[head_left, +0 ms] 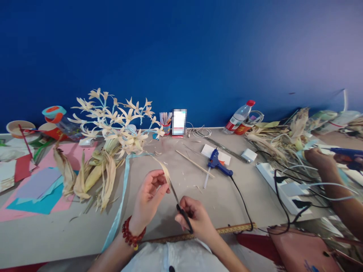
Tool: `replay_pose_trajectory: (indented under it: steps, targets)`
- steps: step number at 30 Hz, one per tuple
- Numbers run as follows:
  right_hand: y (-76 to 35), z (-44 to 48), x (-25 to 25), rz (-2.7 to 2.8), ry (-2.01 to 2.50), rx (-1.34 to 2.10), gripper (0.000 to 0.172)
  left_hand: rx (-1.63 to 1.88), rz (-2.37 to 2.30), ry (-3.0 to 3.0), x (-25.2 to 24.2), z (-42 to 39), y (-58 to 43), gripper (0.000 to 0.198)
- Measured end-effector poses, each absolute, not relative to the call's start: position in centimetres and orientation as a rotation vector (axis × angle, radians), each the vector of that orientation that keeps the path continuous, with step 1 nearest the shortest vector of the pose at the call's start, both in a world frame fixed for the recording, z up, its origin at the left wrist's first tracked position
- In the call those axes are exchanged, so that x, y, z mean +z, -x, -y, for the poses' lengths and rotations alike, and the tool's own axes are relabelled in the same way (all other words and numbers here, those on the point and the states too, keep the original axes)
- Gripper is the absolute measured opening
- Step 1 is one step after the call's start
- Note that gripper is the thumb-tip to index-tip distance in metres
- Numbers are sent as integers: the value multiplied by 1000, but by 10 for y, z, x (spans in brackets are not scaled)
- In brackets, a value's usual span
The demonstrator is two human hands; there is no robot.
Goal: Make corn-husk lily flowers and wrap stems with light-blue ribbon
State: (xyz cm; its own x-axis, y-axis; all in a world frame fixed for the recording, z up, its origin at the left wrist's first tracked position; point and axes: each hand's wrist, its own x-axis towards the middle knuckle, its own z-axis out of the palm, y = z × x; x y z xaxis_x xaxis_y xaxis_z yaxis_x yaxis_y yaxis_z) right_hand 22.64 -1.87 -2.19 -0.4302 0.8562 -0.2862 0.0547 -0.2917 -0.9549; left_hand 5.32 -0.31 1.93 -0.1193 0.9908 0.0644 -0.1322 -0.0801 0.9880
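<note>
Between the fingertips of my left hand (153, 198) is a narrow pale strip of husk (165, 170), held upright. My right hand (195, 217) is closed around the black handles of a pair of scissors (185, 218). The scissor blades point up and left and meet the strip near my left fingertips; whether they are open is too small to tell. A light blue ribbon (124, 185) runs along the table left of my left hand. Pale husk flowers on blue stems (124, 126) stand behind it, with dried corn husks (96, 175) in front of them.
A blue glue gun (217, 164) lies right of centre near a wooden stick (195, 163). Further right are a power strip (280, 189) with cables, a bottle (239, 116) and another person's hand (319, 162) by a second glue gun (348, 153). Coloured paper (42, 185) lies left.
</note>
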Motion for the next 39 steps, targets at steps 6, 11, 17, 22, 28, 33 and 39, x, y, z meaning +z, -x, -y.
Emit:
replay_pose_trajectory:
  steps: [6, 11, 17, 22, 28, 33, 39]
  targets:
    - [-227, 19, -22, 1376, 1152, 1761, 52, 1400, -1155, -1119, 19, 4, -53, 25]
    - [-227, 20, -23, 1366, 1150, 1751, 52, 1409, -1130, -1122, 20, 5, -53, 25]
    - [-228, 21, -21, 1346, 1142, 1781, 54, 1379, -1112, -1162, 19, 7, -49, 26]
    - [-229, 20, -20, 1356, 1120, 1792, 54, 1316, -1060, -1189, 18, 10, -48, 31]
    - [-228, 18, -20, 1337, 1111, 1807, 55, 1294, -1058, -1202, 19, 11, -48, 33]
    - [-228, 19, -22, 1271, 1007, 1886, 56, 1295, -1038, -1202, 19, 10, -48, 33]
    - [-228, 19, -26, 1233, 958, 1920, 57, 1293, -1050, -1220, 17, 10, -47, 33]
